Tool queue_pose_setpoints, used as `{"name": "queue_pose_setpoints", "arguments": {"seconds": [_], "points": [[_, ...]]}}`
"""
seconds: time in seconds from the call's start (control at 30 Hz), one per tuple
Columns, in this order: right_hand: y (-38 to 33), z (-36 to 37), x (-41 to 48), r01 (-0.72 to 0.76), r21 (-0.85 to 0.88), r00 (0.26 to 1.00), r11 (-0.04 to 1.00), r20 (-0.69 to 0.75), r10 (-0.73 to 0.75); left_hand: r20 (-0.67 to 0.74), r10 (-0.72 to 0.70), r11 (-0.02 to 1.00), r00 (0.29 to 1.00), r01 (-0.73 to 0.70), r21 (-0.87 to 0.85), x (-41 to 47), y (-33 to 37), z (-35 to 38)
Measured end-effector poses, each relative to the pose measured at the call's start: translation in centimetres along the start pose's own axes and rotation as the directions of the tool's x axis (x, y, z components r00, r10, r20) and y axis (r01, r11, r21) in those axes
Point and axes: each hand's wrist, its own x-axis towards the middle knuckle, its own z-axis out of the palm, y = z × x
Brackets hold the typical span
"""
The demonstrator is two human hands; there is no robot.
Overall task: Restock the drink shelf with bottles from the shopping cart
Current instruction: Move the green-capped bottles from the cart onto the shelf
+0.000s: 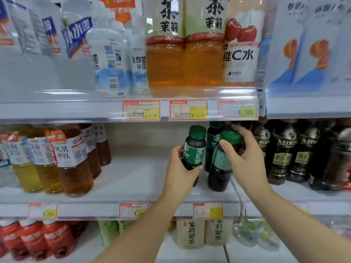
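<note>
Hands are both gripping: left hand (180,168) is wrapping the lower body of one green-capped bottle (194,149), right hand (247,158) is curling round the shoulder of a second bottle (221,162) at the middle shelf (133,179); both are looking small, stiff, liquid-heavy and slick, so mid-body holds seem safest.

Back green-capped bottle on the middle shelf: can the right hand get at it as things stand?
Probably not yet. The right hand is occupied, its fingers curled round the front green-capped bottle, which stands before the back green-capped bottle. The left hand holds a third bottle close beside it.
</note>
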Motion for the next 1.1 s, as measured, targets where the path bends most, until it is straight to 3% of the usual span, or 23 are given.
{"name": "queue_pose_setpoints", "arguments": {"seconds": [0.23,0.33,0.43,0.6,0.73,0.93,1.1], "points": [[1.6,1.4,1.1,-0.087,0.053,0.994,0.995,0.066,0.083,-0.023,-0.074,0.973,0.997,0.077,0.219,2.1,-0.7,2.1],[2.8,0.7,-0.9,-0.176,0.128,0.960,0.976,0.241,0.142,0.155,-0.094,0.991,0.983,0.078,0.108,1.9,-0.8,0.9],[4.0,-0.4,-2.2,-0.228,0.030,0.927,0.973,0.312,0.207,0.336,-0.102,0.995,0.936,0.093,0.041,1.5,-1.1,-0.8],[4.0,-0.4,-1.7,-0.162,-0.225,0.948,0.961,0.235,0.215,0.272,-0.085,0.996,0.959,0.076,0.042,1.8,-1.9,-0.8],[4.9,-0.3,-1.6,-0.209,-0.198,0.916,0.958,0.305,0.262,0.261,-0.075,0.997,0.962,0.066,0.044,1.9,-2.1,-0.5],[5.4,0.7,-1.4,-0.176,-0.227,0.964,0.958,0.158,0.214,0.212,-0.072,0.997,0.975,0.063,0.049,2.9,-2.4,0.3],[5.5,1.3,-1.0,-0.155,-0.246,0.970,0.957,0.148,0.195,0.158,-0.066,0.996,0.985,0.055,0.077,4.1,-2.7,1.7]]}}
